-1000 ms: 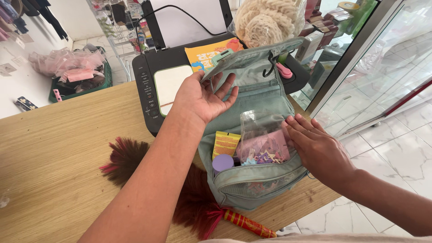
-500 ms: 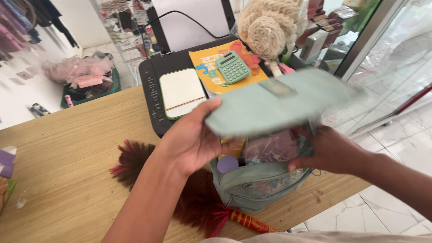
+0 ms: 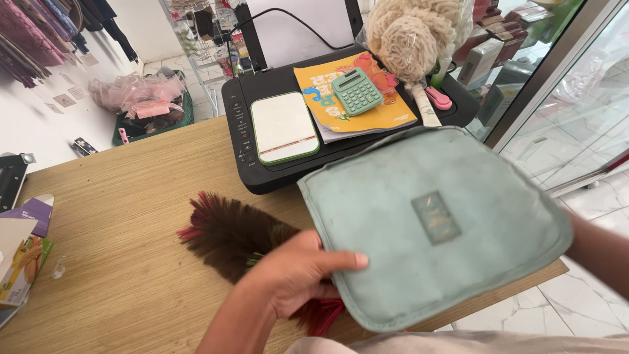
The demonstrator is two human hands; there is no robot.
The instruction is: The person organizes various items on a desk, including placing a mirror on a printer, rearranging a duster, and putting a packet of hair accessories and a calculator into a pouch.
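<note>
One left hand (image 3: 298, 278) has its grip clamped on the closed green pouch (image 3: 436, 223); right hand's grip hidden, cannot tell.

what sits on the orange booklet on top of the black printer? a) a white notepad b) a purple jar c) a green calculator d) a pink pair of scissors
c: a small green calculator lies on the orange booklet atop the black printer; the white pad with a green rim lies beside the booklet, not on it.
</note>
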